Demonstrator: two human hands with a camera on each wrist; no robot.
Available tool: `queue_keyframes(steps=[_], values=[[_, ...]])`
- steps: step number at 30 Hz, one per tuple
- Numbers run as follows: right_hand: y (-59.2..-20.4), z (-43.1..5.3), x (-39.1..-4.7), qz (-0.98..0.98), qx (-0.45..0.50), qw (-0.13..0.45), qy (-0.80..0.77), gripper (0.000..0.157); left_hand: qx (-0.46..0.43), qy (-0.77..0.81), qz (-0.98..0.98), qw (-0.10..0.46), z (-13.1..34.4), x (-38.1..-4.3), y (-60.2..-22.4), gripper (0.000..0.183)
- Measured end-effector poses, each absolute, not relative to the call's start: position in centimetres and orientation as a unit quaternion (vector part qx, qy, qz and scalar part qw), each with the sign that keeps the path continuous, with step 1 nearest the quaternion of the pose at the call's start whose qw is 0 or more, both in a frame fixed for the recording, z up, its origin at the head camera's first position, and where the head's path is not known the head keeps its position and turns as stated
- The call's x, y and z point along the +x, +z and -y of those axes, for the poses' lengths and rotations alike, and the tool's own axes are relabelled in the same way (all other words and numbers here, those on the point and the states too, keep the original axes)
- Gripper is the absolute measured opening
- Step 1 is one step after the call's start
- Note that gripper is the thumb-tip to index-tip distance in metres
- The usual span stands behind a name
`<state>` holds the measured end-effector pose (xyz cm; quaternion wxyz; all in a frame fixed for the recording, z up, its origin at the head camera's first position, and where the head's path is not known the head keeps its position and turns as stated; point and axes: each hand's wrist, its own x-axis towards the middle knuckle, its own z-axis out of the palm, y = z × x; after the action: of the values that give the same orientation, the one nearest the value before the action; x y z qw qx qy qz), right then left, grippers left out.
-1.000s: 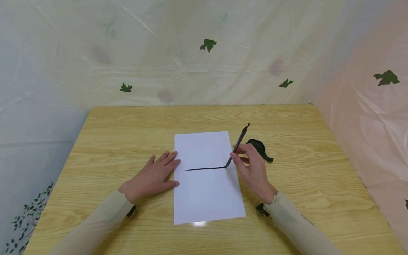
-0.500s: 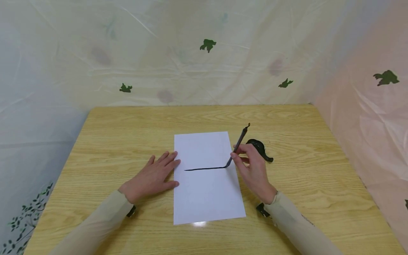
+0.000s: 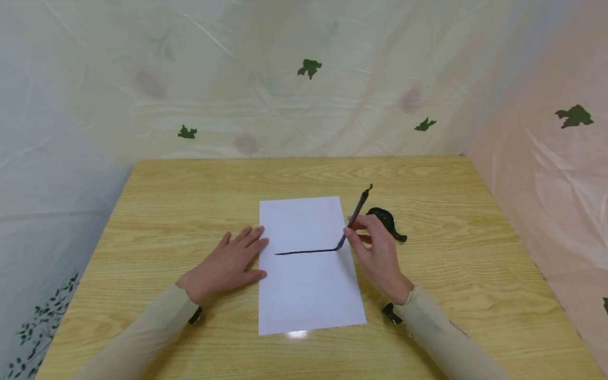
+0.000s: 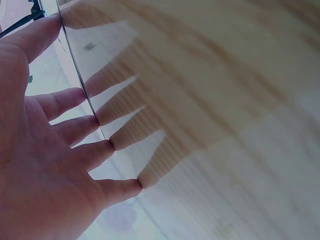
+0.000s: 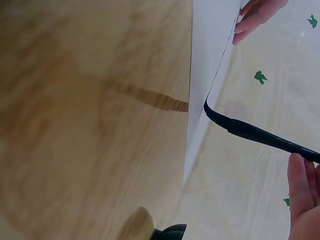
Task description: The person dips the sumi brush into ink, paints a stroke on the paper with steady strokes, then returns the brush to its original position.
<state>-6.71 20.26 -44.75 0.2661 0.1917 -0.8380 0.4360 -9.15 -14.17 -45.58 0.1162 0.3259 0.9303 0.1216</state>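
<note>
A white sheet of paper (image 3: pixel 309 295) lies on the wooden table, with a thin black line (image 3: pixel 304 252) running across its middle. My right hand (image 3: pixel 380 258) pinches a dark writing brush (image 3: pixel 358 207) between thumb and fingers, the shaft leaning up to the right. In the right wrist view, the bent tip of the brush (image 5: pixel 217 118) touches the paper at the line's right end. My left hand (image 3: pixel 225 265) lies with fingers spread, fingertips resting on the sheet's left edge. The left wrist view shows the left hand's palm (image 4: pixel 55 150) and the fingers' reflections in the tabletop.
A glossy black curved object (image 3: pixel 387 219), partly hidden by the right hand, lies on the table (image 3: pixel 190 184) just beyond it. Pale hanging sheets (image 3: pixel 285 116) with green bird shapes stand behind the table and at its sides.
</note>
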Motion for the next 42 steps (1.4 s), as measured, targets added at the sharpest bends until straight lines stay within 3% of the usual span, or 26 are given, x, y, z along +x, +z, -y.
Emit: queue_keyframes(steps=[20,33,42], values=[[-44.3,-20.4,-6.6,0.826,0.17,0.289,0.452,0.025,0.335,0.118,-0.929,0.107,14.5,-9.1,-45.7,0.077],[-42.1,-22.9,-6.6,0.701,0.132,0.298,0.634,0.022,0.341,0.117,-0.927,0.107,14.5,-9.3,-45.7,0.078],[-41.9,-24.7,-6.5,0.657,0.098,0.311,0.679,0.018,0.337,0.12,-0.927,0.11,14.4,-9.2,-45.7,0.077]])
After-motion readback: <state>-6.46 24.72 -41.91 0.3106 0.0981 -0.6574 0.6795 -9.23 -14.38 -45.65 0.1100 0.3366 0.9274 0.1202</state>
